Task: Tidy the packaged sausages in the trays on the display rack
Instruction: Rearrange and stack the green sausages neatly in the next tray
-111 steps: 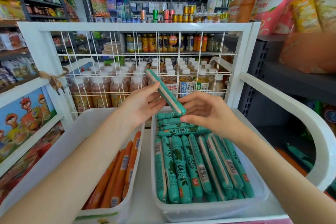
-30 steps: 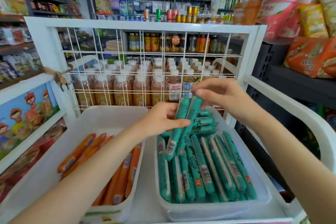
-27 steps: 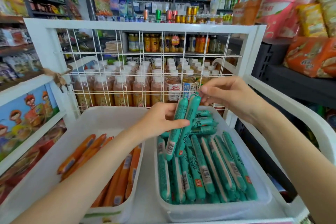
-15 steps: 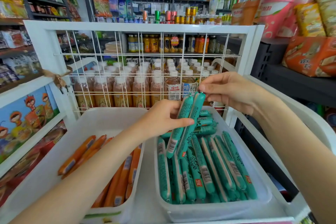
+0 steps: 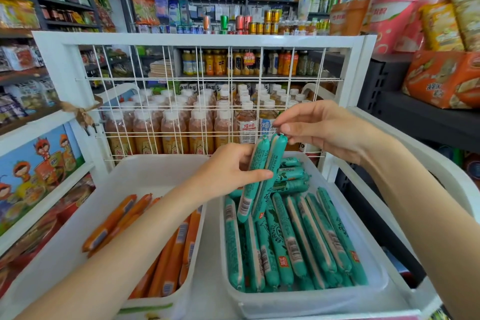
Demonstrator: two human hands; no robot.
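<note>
My left hand (image 5: 228, 171) grips two green packaged sausages (image 5: 262, 176), held nearly upright over the right tray (image 5: 374, 291). My right hand (image 5: 319, 127) pinches the top end of one of them with thumb and forefinger. In that tray several green sausages (image 5: 293, 236) lie side by side lengthwise, and a few more lie crosswise (image 5: 291, 176) at its far end. The left tray (image 5: 145, 171) holds several orange sausages (image 5: 171, 257), some lined up along its right wall and a few lying slanted in the middle.
The trays sit on a white display rack with a wire-grid back panel (image 5: 207, 96) just behind them and a curved white side rail (image 5: 426, 169) at right. Bottled drinks (image 5: 171, 127) stand behind the grid. Shelves of goods surround the rack.
Since a second ago the two green sausages have stayed upright in my left hand. My right hand's fingers have shifted slightly at their top ends; the view has moved a little.
</note>
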